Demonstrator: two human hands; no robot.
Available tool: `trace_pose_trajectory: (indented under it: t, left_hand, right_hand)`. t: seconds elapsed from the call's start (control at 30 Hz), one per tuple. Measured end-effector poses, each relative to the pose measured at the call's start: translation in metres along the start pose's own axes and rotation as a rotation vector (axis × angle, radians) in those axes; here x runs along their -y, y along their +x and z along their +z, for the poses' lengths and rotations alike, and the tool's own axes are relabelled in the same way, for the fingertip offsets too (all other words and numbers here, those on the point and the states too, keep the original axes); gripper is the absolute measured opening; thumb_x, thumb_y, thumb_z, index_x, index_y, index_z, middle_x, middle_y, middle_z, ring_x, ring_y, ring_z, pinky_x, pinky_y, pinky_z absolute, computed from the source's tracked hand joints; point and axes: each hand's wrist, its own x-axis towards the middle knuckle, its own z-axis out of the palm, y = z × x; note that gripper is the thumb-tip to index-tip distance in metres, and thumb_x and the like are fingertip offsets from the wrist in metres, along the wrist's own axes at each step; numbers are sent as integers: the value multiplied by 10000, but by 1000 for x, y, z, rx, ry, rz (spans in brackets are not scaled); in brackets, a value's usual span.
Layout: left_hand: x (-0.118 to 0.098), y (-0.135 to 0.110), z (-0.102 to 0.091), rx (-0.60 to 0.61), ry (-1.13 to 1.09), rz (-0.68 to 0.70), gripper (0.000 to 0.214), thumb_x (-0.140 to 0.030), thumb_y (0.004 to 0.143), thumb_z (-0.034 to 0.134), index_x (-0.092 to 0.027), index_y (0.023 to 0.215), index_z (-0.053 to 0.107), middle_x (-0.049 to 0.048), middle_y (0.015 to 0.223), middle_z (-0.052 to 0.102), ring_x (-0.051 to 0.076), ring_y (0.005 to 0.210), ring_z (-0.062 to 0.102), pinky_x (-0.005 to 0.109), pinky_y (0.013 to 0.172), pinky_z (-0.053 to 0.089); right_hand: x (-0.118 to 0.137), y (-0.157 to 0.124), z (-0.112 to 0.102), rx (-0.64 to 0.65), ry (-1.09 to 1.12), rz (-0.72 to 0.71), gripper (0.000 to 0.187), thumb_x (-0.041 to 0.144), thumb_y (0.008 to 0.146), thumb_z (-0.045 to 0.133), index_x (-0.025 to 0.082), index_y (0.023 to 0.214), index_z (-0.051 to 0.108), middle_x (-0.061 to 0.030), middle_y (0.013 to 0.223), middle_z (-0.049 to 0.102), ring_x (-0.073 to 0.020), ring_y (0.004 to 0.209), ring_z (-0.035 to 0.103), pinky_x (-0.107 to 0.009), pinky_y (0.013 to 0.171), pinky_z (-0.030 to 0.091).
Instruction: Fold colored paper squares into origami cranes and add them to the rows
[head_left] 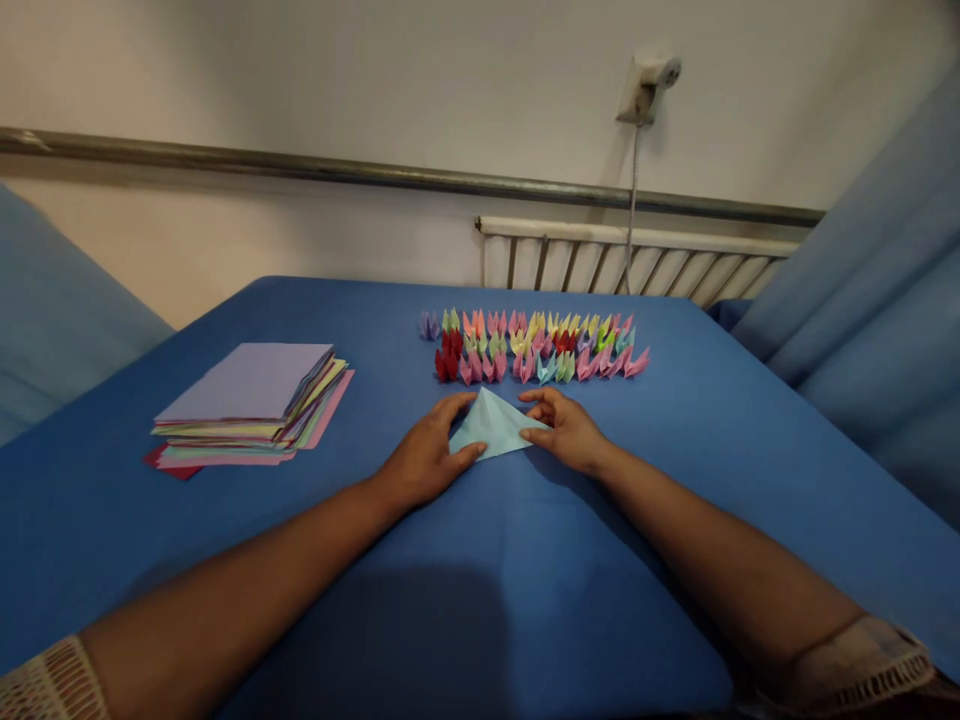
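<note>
A light blue sheet of origami paper, folded into a triangle with its peak pointing away from me, is between my two hands over the blue table. My left hand grips its left side, thumb on the near face and fingers behind. On the right corner, my right hand pinches the paper between thumb and fingers. Just beyond the paper stand rows of small folded paper cranes in red, pink, yellow, green and blue.
A stack of coloured square paper, lilac on top, lies at the left of the blue-covered table. Behind are a wall rail, a radiator and a socket with a plugged cable. Blue curtains hang at both sides.
</note>
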Motion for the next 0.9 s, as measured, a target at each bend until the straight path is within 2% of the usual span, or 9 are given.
trace_pose_trajectory:
  t: [0.07,0.1,0.17,0.23,0.37,0.53,0.7,0.9]
  left_hand:
    - [-1,3,0,-55,-203,-100,705,-404,752,692,-150,1351,421,151,1284,584,272,1166,574,466,992,464]
    - [-2,4,-1,-64,-315,-138,675,-421,741,696,-154,1314,458,138,1234,617,265,1116,604,456,955,491]
    - [-4,6,-2,-45,-497,-201,520,-446,744,681,-165,1166,567,97,1092,681,237,972,656,417,858,539]
    - [-7,6,-3,-28,-572,-255,382,-459,754,668,-171,1002,632,56,932,703,194,806,662,355,741,558]
    - [-15,2,-5,-80,-570,-272,325,-448,732,696,-160,873,647,18,781,666,148,669,610,271,618,517]
    - [-21,-3,-7,-91,-424,-174,250,-408,768,667,-167,835,673,9,776,667,148,712,606,266,671,505]
    - [-20,-4,-8,-91,-310,-109,229,-383,796,642,-180,895,680,8,830,683,157,753,614,278,726,506]
    - [-17,-4,-7,-35,-300,-107,273,-407,802,636,-181,951,668,12,849,676,163,761,607,274,698,497]
  right_hand:
    - [-1,1,1,85,164,-97,428,168,725,671,206,1124,522,33,777,600,-131,720,613,-293,724,505]
    - [-1,1,1,105,209,-128,406,188,723,678,209,1102,534,26,794,610,-135,744,620,-299,744,508]
    - [0,0,1,120,241,-150,361,226,724,689,212,1060,557,8,836,638,-146,790,634,-314,777,513]
    - [1,-2,1,135,236,-149,329,255,723,699,208,1024,574,-9,873,664,-156,819,643,-328,797,515]
    - [3,-6,1,154,225,-173,300,300,722,715,190,978,604,-26,905,687,-161,820,647,-326,795,515]
    - [6,-10,7,120,108,-181,259,380,763,690,197,944,660,-8,868,679,-148,776,622,-276,741,491]
    - [6,-12,10,53,-18,-227,209,380,827,619,188,757,662,22,675,581,-115,614,515,-234,580,403]
    - [10,-13,8,3,-77,-285,187,349,834,610,190,742,643,17,683,577,-116,621,500,-237,592,390]
